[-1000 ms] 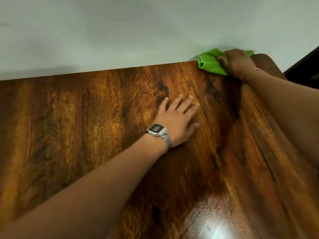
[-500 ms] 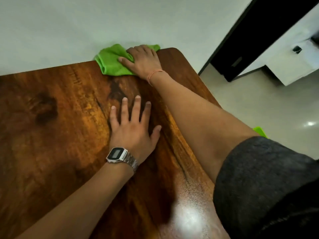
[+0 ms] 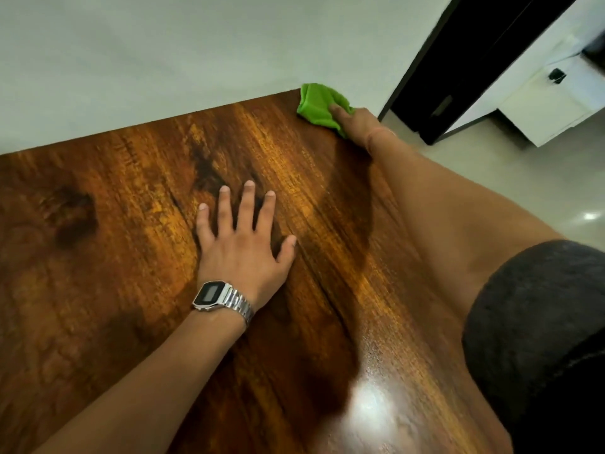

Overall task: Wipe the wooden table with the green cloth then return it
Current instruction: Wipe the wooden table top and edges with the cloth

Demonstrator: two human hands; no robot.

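Observation:
The wooden table (image 3: 114, 257) is dark brown with orange grain and fills most of the view. A bunched green cloth (image 3: 316, 104) lies at its far right corner, against the wall. My right hand (image 3: 355, 124) presses on the cloth's right side, with the fingers partly hidden in the folds. My left hand (image 3: 244, 239) rests flat on the table's middle, fingers spread, holding nothing. A silver digital watch (image 3: 217, 296) is on that wrist.
A pale wall (image 3: 163, 60) runs along the table's far edge. To the right of the table are a dark doorway (image 3: 458, 77), a white cabinet (image 3: 543, 103) and a pale tiled floor (image 3: 540, 178). A light glare (image 3: 370, 411) shines on the near tabletop.
The view swung right, then partly back. My right hand slid the cloth along the far edge to the table's right corner. My left hand stayed flat on the table.

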